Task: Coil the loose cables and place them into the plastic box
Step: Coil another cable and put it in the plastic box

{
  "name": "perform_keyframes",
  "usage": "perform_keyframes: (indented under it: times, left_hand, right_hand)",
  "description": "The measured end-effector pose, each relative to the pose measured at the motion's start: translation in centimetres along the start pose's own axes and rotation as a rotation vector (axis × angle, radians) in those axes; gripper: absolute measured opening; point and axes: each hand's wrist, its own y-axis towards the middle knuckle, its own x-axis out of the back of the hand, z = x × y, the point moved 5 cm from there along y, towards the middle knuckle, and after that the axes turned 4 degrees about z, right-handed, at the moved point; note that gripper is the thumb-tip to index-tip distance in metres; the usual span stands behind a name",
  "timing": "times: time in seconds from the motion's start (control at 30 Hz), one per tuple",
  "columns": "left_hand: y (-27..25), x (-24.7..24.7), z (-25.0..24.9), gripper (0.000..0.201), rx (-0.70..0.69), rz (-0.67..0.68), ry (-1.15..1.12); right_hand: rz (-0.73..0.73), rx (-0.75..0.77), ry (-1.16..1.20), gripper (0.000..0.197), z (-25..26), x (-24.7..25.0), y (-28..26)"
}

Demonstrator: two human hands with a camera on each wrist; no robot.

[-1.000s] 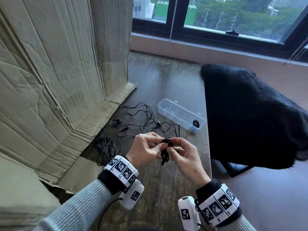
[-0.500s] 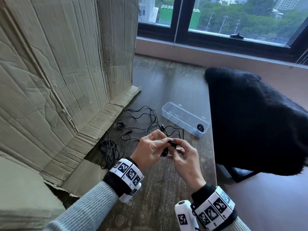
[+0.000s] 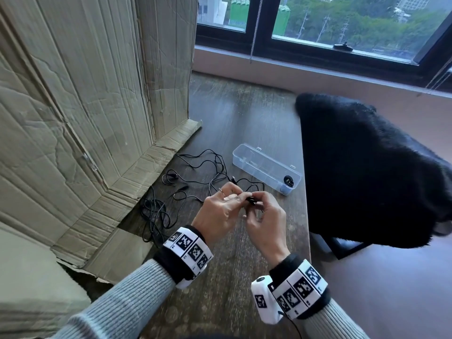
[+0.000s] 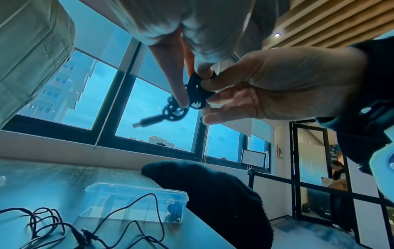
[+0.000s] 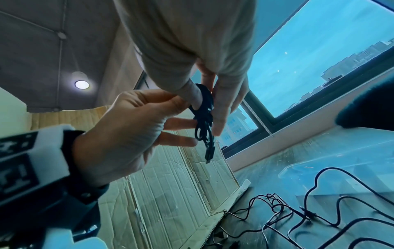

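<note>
Both hands meet above the wooden table [image 3: 244,113] and pinch one small coiled black cable [image 3: 250,199]. My left hand [image 3: 241,195] holds it from the left, my right hand [image 3: 256,201] from the right. In the left wrist view the coiled cable [image 4: 192,94] is a tight knot of loops with a USB plug [image 4: 147,121] sticking out. The right wrist view shows the coiled cable [image 5: 204,114] hanging between thumb and fingers. The clear plastic box [image 3: 266,167] lies open behind the hands, with another coiled cable [image 3: 288,180] in its right end. Loose cables [image 3: 195,172] sprawl left of the box.
A tangled black cable bundle [image 3: 154,214] lies by the flattened cardboard [image 3: 73,118], which stands along the left side. A black furry cushion on a chair [image 3: 367,172] sits beyond the table's right edge. A window sill runs along the back.
The cable tail that hung below the hands has been drawn up into the bundle. Both hands stayed together over the table, and the head view shifted a little.
</note>
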Motion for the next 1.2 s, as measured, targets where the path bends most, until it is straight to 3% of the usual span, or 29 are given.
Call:
perform_keyframes:
  times: [0.23,0.4,0.57,0.87,0.93,1.07,1.2]
  left_hand:
    - [0.6,-0.4,-0.5,0.028,0.063,-0.097,-0.085]
    - [1.1,-0.6,0.2,0.023,0.151,-0.139,-0.172]
    - [1.5,-0.6,0.3,0.025,0.090,-0.108,-0.148]
    - [2.4,-1.4,-0.4,0.023,0.046,-0.106,-0.168]
    - [2.6,-1.5,-0.1,0.021,0.123,-0.141,-0.252]
    - [2.0,-1.9,1.2,0.018,0.471,-0.208,-0.630]
    - [1.6,-1.9,1.9,0.018,0.576,-0.213,-0.712]
  right_hand:
    - [-0.059,0.069,-0.057,0.026,0.6,0.2,0.6]
    - [-0.023,-0.035,0.018,0.019,0.2,0.3,1.1]
    - [0.012,-0.189,0.146,0.017,-0.3,1.3,1.7]
    - [0.059,-0.195,0.228,0.016,-0.9,2.0,2.2]
    - [0.069,-0.208,0.257,0.018,-1.5,2.0,2.6]
    - [0.029,-0.213,0.408,0.011,-1.7,2.2,2.2]
    - [0.057,-0.188,0.548,0.022,-1.8,1.7,0.9]
